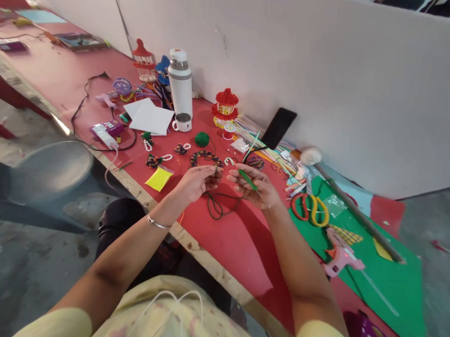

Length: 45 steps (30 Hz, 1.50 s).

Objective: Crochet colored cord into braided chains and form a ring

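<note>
My left hand (199, 181) is closed, its fingertips pinching the near edge of a dark ring of braided, multicoloured yarn (195, 157). A little to its right, my right hand (257, 186) grips a slim green tool (248, 180) that looks like a crochet hook; its working tip is too small to make out. Loose dark green yarn (216, 212) lies in loops on the red table below both hands. Behind the ring sits a green yarn ball (202, 139). Small yarn pieces with white bead loops (154, 160) and a yellow packet (158, 178) lie to the left.
A white flask (180, 86) and cup (182, 122) stand at the back. Against the wall leans a phone (279, 128). Scissors (314, 209), a pink glue gun (341, 253) and a stick (360, 214) lie on green sheet (401, 299) at right. A grey stool (51, 169) stands left.
</note>
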Tool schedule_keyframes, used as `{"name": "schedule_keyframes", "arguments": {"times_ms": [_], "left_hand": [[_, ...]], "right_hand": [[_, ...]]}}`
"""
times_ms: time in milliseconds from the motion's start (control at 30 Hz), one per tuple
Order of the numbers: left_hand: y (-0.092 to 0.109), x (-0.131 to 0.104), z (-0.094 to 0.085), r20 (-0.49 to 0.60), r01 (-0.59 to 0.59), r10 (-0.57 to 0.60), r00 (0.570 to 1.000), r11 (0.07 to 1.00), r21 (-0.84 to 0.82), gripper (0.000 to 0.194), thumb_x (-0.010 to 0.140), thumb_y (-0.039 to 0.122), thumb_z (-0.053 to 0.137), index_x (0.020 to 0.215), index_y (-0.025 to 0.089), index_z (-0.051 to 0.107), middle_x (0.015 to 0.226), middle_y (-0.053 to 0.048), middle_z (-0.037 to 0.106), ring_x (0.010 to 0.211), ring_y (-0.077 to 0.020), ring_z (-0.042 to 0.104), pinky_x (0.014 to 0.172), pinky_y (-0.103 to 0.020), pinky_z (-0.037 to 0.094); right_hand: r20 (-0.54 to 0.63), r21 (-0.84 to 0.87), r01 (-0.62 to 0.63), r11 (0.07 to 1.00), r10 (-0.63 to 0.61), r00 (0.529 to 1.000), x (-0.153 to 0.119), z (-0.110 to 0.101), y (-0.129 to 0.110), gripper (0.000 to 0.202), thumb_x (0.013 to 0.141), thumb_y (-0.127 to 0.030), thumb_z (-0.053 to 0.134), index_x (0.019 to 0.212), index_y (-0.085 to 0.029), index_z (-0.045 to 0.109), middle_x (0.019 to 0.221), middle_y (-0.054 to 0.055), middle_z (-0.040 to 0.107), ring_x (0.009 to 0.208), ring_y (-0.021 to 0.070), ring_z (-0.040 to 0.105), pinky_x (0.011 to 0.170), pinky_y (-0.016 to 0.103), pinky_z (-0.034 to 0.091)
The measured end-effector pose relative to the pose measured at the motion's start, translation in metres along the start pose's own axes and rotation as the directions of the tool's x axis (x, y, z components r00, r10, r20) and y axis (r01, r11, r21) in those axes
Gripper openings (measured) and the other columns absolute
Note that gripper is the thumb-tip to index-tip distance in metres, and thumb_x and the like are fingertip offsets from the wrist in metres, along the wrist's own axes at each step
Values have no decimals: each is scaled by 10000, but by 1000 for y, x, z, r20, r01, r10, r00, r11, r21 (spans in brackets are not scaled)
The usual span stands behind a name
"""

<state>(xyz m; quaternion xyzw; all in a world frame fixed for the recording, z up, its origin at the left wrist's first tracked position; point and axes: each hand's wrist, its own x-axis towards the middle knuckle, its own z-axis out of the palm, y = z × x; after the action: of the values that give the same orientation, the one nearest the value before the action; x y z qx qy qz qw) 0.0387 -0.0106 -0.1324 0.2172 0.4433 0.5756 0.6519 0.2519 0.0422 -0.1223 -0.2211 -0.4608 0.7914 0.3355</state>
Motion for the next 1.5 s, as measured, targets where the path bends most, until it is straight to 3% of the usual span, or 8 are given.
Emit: {"name": "schedule_keyframes", "arguments": {"times_ms": [233,433,633,867,1000,1100,1300,1500], "left_hand": [[2,-5,8,-19,-31,34,999,992,120,140,867,236,786,865,102,745,787,-87,755,619,-151,720,514,-226,552],[-8,1,7,-16,-220,248,969,889,401,176,864,318,778,882,143,785,793,-63,739,579,-146,679,496,-230,502],[-15,1,7,182,-501,523,833,572,649,91,831,296,791,854,234,853,795,-42,707,653,-134,620,574,-218,461],[-7,0,14,-13,-369,446,895,757,540,183,766,369,830,830,198,824,595,7,656,475,-105,506,483,-237,398],[-8,-5,16,14,-339,386,922,791,509,204,816,380,755,799,181,795,537,10,589,472,-117,478,476,-248,349],[-11,-11,18,140,-480,507,850,638,603,287,879,358,668,648,192,710,589,-11,577,543,-131,495,547,-262,375],[-9,-10,17,356,-577,619,700,196,793,317,817,209,640,525,207,515,617,-18,473,612,-153,448,638,-293,320],[-9,-10,13,392,-571,578,715,160,805,324,866,195,583,545,210,538,611,-23,469,619,-166,455,649,-294,321]], "right_hand": [[-182,-318,95,943,-159,970,5,7,9,545,822,-774,669,775,-232,688,745,24,719,707,162,691,666,291,552],[-153,-758,208,618,-478,865,7,6,5,521,934,-714,558,807,-253,763,1181,92,700,1119,236,639,950,386,520],[-144,-647,86,758,-232,962,8,14,13,462,748,-510,861,1110,-233,787,926,25,758,839,174,644,744,291,506],[-117,-279,-163,946,135,984,3,7,6,396,629,-493,941,779,-166,775,693,13,728,563,86,602,503,193,419],[-77,-118,-100,988,92,993,1,13,6,479,655,-475,916,1039,-212,805,812,29,776,638,102,665,411,159,267],[-43,-240,-32,970,22,999,3,16,13,528,738,-434,854,1225,-249,765,805,11,780,637,110,662,431,166,311],[42,-775,250,580,-347,937,10,3,36,414,854,-239,681,1253,-307,766,1075,15,824,1007,222,755,972,390,576],[167,-943,266,199,-407,898,7,-9,39,441,886,-105,584,1250,-291,751,1259,80,793,1151,263,742,1049,425,553]]}}
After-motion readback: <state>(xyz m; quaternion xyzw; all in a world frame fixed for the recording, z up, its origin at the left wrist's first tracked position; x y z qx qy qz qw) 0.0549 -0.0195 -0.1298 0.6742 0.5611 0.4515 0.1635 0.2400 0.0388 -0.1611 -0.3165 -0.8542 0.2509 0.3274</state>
